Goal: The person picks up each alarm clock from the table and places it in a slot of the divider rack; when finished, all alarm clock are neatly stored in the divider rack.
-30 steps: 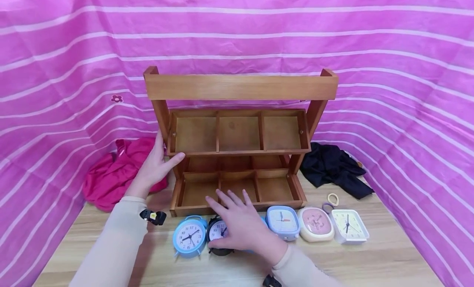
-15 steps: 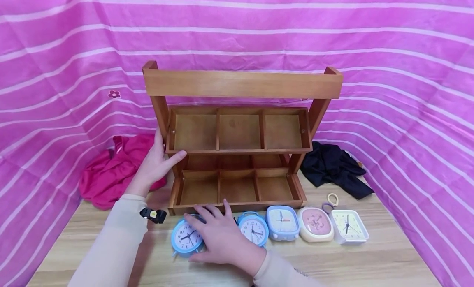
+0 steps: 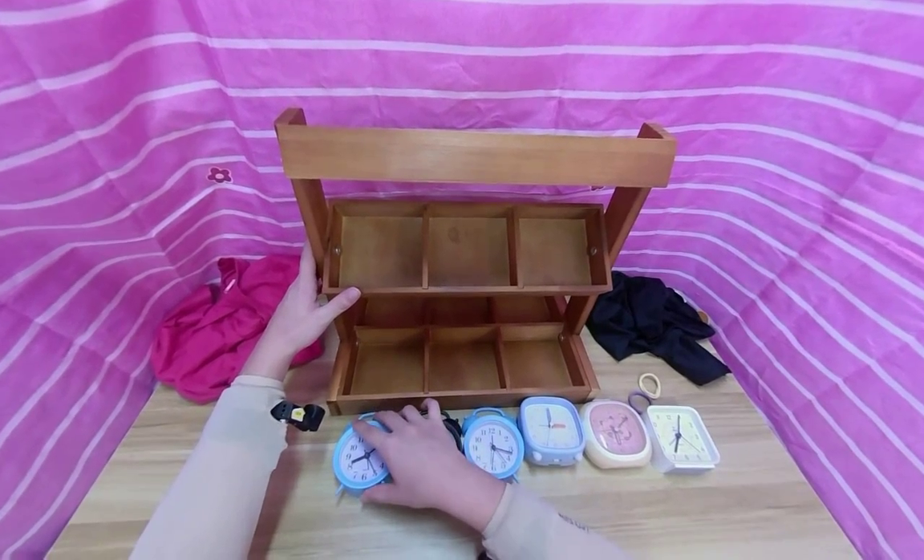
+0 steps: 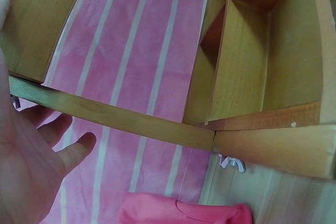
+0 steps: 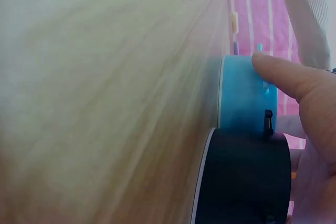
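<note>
My right hand (image 3: 426,460) grips the leftmost clock in the row, a light blue twin-bell alarm clock (image 3: 351,461). In the right wrist view its thumb (image 5: 283,77) lies on the clock's blue side, with the other fingers partly hidden behind. A black alarm clock (image 5: 247,177) stands close beside it, mostly covered by the hand in the head view. My left hand (image 3: 299,323) touches the left side of a two-tier wooden rack (image 3: 476,156). Its thumb lies at the upper tray's corner; in the left wrist view the fingers (image 4: 76,153) are spread and fairly straight beside the side post.
Another blue alarm clock (image 3: 494,448), a pale blue square clock (image 3: 552,433), a pink-faced clock (image 3: 618,436) and a white clock (image 3: 682,440) continue the row rightward. Two hair ties (image 3: 650,385) lie behind. Red cloth (image 3: 224,327) and black cloth (image 3: 650,327) flank the rack.
My right hand has moved left from over the black clock to the leftmost blue clock and closed around it. The left hand has stayed at the rack. The head view has tilted slightly down.
</note>
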`<move>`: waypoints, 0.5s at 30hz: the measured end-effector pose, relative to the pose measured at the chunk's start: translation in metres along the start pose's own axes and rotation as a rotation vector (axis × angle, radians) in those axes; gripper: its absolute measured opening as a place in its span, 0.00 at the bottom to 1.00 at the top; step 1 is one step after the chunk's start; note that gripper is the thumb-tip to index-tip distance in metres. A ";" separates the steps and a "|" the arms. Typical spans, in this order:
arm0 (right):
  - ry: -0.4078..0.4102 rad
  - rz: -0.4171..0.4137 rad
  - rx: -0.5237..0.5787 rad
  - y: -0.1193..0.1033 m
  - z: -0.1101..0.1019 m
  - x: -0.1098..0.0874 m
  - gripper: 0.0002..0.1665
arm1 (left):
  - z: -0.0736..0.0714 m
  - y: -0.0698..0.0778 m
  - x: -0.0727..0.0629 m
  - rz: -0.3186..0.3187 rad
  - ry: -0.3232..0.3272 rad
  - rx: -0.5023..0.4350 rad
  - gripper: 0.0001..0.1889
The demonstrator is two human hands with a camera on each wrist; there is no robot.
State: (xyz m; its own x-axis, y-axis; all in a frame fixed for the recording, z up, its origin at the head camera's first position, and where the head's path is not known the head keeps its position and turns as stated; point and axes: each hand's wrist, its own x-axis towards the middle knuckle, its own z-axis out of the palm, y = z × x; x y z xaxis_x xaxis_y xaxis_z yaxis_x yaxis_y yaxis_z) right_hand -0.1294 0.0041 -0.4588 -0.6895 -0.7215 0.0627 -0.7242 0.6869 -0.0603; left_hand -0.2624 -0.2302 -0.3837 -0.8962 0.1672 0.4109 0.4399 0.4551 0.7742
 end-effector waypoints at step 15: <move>0.012 0.056 0.101 0.000 0.002 0.010 0.57 | -0.002 0.004 0.000 -0.060 -0.010 0.012 0.60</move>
State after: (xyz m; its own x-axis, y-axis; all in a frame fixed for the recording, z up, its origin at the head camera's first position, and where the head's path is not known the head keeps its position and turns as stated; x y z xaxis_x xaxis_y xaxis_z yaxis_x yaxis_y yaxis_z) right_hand -0.1363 -0.0027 -0.4598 -0.7291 -0.6810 0.0685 -0.6815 0.7131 -0.1642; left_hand -0.2606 -0.2302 -0.3800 -0.9217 0.1479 0.3587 0.3843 0.4754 0.7914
